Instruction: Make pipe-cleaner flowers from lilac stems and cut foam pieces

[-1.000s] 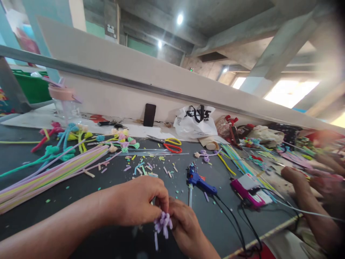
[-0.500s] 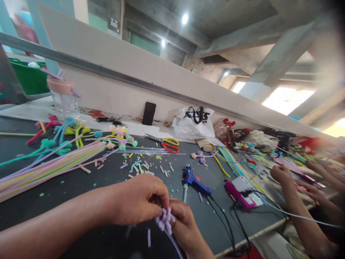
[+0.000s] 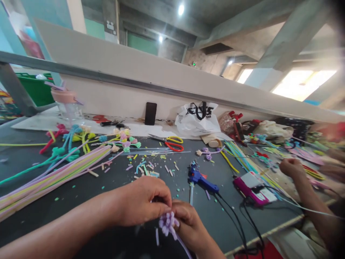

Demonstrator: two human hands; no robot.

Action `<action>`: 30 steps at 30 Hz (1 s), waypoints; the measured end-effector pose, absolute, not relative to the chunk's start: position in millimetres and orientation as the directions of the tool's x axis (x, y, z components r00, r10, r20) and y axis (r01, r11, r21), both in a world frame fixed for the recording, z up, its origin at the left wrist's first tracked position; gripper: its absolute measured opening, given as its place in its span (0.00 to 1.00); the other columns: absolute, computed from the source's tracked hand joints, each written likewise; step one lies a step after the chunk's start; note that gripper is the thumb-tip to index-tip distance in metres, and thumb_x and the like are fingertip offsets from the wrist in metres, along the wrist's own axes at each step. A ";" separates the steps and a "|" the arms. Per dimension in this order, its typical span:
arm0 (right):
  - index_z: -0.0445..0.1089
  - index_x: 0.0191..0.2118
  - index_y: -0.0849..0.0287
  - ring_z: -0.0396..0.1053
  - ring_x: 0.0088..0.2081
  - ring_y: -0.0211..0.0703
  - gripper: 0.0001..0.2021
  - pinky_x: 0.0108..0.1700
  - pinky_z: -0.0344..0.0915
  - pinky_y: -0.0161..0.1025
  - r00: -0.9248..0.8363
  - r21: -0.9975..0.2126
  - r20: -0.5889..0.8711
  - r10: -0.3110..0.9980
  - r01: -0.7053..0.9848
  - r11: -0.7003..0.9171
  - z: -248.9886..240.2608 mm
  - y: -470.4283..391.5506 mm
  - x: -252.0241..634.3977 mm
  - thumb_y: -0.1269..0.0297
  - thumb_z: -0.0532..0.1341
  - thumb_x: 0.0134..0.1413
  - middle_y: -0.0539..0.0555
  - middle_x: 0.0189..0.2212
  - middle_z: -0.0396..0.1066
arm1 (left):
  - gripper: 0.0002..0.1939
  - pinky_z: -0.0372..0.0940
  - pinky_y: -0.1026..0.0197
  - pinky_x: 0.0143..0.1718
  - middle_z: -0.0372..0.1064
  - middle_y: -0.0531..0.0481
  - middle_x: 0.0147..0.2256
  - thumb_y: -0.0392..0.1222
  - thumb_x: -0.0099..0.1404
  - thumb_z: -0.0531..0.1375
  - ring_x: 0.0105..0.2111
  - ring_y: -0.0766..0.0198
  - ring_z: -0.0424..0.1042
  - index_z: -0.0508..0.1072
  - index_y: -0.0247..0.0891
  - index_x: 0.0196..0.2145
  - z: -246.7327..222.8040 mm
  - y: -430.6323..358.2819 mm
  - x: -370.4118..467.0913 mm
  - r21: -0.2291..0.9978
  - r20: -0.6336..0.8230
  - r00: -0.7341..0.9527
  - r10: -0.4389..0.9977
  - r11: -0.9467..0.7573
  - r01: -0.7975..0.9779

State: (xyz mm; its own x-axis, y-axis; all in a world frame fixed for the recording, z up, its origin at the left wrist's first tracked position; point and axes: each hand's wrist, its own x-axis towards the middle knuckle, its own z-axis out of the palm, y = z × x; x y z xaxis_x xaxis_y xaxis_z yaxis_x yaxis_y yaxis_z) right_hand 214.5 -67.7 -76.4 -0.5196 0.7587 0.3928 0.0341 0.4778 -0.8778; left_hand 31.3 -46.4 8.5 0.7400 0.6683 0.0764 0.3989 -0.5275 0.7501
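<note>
A lilac pipe-cleaner flower (image 3: 167,223) with stubby petals is in my right hand (image 3: 192,225), whose fingers are closed around it from the right. Its long lilac stem runs down past that hand. My left hand (image 3: 145,201) reaches over from the left, thumb and forefinger pinched at the flower's upper edge. Whatever lies between those fingertips is hidden. Just left of the flower, a short lilac pipe-cleaner piece (image 3: 157,236) lies on the dark table (image 3: 118,242).
A blue glue gun (image 3: 203,180) lies right of my hands, its cable near a magenta-and-white box (image 3: 254,189). Scissors (image 3: 172,143), a phone (image 3: 150,113) and a white bag (image 3: 198,118) are behind. Pipe cleaners (image 3: 67,172) lie left. A co-worker's hand (image 3: 292,169) is at right.
My left fingertips have shifted from the flower's petals to its upper edge, near my right fingers. The flower shows more fully. The whole view has swung slightly.
</note>
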 end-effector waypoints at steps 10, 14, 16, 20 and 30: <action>0.66 0.23 0.59 0.63 0.24 0.36 0.14 0.27 0.61 0.30 -0.366 -0.813 0.535 0.761 0.024 0.582 -71.2 -66.6 217.1 0.58 0.55 0.56 0.50 0.19 0.64 | 0.06 0.57 0.68 0.29 0.64 0.55 0.25 0.40 0.57 0.57 0.28 0.69 0.63 0.72 0.35 0.28 -0.1 -45.6 37.8 0.884 0.007 0.646 0.763 -0.307 0.353; 0.67 0.26 0.58 0.65 0.25 0.36 0.11 0.30 0.62 0.31 -0.348 -0.829 0.532 0.772 -0.031 0.558 -74.0 -66.9 217.4 0.58 0.56 0.55 0.50 0.21 0.66 | 0.06 0.58 0.67 0.31 0.65 0.56 0.26 0.41 0.57 0.58 0.29 0.68 0.64 0.72 0.35 0.28 -2.1 -42.5 35.7 0.899 0.006 0.661 0.751 -0.294 0.326; 0.67 0.26 0.58 0.65 0.26 0.36 0.12 0.31 0.62 0.31 -0.348 -0.839 0.520 0.780 -0.036 0.543 -76.9 -66.8 218.8 0.57 0.56 0.55 0.50 0.22 0.66 | 0.06 0.59 0.66 0.33 0.65 0.55 0.27 0.40 0.57 0.58 0.30 0.68 0.65 0.72 0.35 0.28 -3.1 -41.4 35.0 0.904 0.026 0.672 0.740 -0.304 0.300; 0.67 0.26 0.58 0.65 0.26 0.36 0.12 0.30 0.62 0.31 -0.362 -0.835 0.512 0.779 0.003 0.550 -78.4 -66.2 220.5 0.58 0.56 0.56 0.50 0.21 0.66 | 0.04 0.60 0.66 0.35 0.67 0.55 0.28 0.37 0.56 0.59 0.31 0.68 0.66 0.73 0.35 0.28 -5.2 -40.9 35.3 0.903 0.078 0.682 0.727 -0.342 0.262; 0.67 0.27 0.58 0.66 0.27 0.37 0.11 0.32 0.64 0.32 -0.423 -0.769 0.561 0.711 0.050 0.637 -77.0 -65.7 218.0 0.60 0.55 0.57 0.51 0.21 0.67 | 0.05 0.62 0.66 0.38 0.72 0.49 0.31 0.34 0.57 0.59 0.34 0.67 0.69 0.75 0.34 0.32 -5.5 -40.9 31.4 0.795 0.213 0.756 0.619 -0.560 0.235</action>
